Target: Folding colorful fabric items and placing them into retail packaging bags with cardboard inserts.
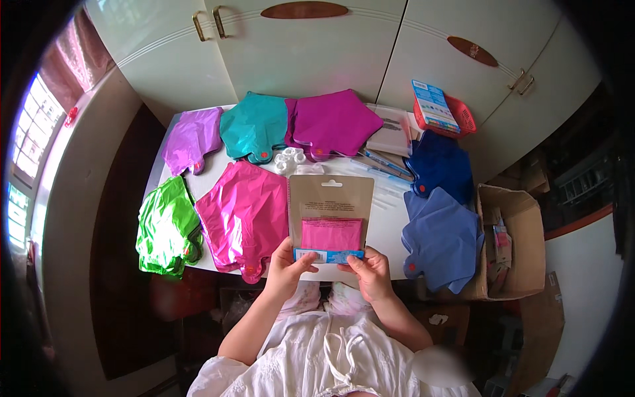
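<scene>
Both my hands hold a flat hang-hole package [331, 198] upright over the table's near edge. It has a clear, brownish-looking upper part, a folded pink piece inside and a blue strip along the bottom. My left hand [289, 268] pinches its lower left corner, thumb on the front. At the lower right corner, my right hand [369, 272] grips it the same way. Just left of the package lies a stack of shiny pink foil balloons [245, 215], flat, with rounded tabs. Behind the package sit small white ribbon rolls [288, 159].
Flat foil balloon stacks ring the white table [390, 231]: green [165, 228], lilac [192, 139], teal [254, 126], magenta [337, 122], dark blue [440, 162] and light blue [443, 238]. A red basket [465, 116] stands back right. An open cardboard box [536, 245] adjoins the right edge.
</scene>
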A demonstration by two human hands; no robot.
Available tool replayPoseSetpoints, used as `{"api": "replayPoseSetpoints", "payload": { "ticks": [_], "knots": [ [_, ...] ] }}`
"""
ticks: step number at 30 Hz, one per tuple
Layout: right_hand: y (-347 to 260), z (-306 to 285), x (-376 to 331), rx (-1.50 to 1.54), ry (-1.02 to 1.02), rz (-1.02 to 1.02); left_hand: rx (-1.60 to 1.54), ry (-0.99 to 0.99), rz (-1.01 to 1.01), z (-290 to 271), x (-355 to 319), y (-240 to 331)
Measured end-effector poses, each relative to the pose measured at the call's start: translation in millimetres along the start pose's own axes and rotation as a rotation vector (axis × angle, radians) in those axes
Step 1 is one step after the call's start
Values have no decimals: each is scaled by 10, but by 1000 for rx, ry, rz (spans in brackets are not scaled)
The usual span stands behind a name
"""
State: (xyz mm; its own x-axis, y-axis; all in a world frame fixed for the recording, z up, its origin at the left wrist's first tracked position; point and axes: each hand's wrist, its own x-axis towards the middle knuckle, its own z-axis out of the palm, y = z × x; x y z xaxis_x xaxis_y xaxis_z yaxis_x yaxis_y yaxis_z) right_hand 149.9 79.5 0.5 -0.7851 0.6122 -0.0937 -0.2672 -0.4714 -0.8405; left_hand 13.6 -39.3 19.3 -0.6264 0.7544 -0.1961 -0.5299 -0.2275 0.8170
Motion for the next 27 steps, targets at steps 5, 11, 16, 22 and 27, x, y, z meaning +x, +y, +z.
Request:
{"api": "replayPoseSetpoints", "payload": {
  "ticks": [5,11,16,22,27],
  "knots": [
    [-35,16,15,-11,-1,21,30,-43,5,-139,27,-106],
    [-5,37,56,36,49,10,35,-10,121,-106,6,-182],
    [74,33,87,77,59,-6,111,-21,248,-113,-19,-210],
    [43,140,107,9,107,-60,148,6,269,-40,-65,-161],
    [78,173,113,17,143,-79,162,30,266,-7,-63,-143]
  ]
}}
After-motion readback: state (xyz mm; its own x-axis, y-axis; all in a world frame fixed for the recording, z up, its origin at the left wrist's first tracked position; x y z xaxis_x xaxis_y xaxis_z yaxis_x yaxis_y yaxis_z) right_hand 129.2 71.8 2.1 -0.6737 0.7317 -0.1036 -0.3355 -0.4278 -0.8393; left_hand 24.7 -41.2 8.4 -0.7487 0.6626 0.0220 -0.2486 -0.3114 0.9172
